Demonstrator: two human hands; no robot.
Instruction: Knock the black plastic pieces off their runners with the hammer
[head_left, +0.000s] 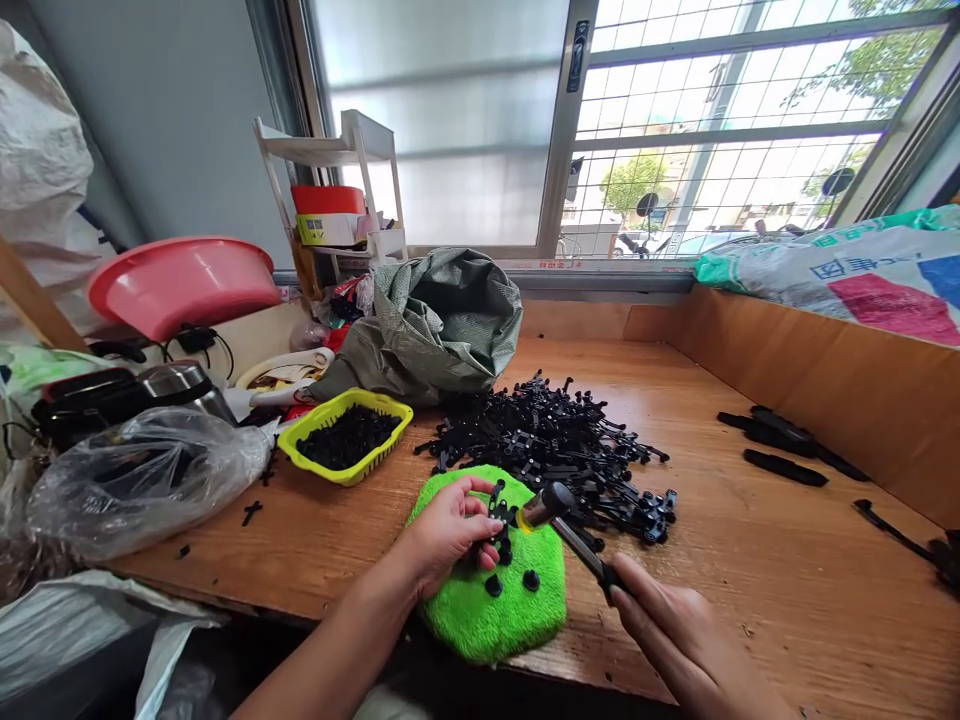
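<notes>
1. Closest to the camera, the right hand [679,630] is clenching the thin dark handle of a small hammer with a dark rounded head and a yellow band [546,505], and the head is hovering just beside the left fingers.
2. Across from it, the left hand [442,530] is pinching a small black plastic bracket piece [499,515] between thumb and fingertips, pressing it down onto a bright green fluffy cloth pad [517,610] at the near table edge.
3. Judging by this, the tapping step is under way: the piece is being steadied as the hammer is coming onto it. A next blow would call for a short, square strike with the fingers kept clear of the head.
4. Looking at the piece itself, it is showing as a thin, matte black moulding with short arms; finer detail is too small to tell.
5. Two small round black plastic caps [512,582] are lying loose on the pad, just below the piece.
6. Behind the pad, a heap of similar black plastic parts [555,440] is spreading over the wooden table [750,560], and a yellow plastic basket of small black bits [345,437] is sitting to the left.
</notes>
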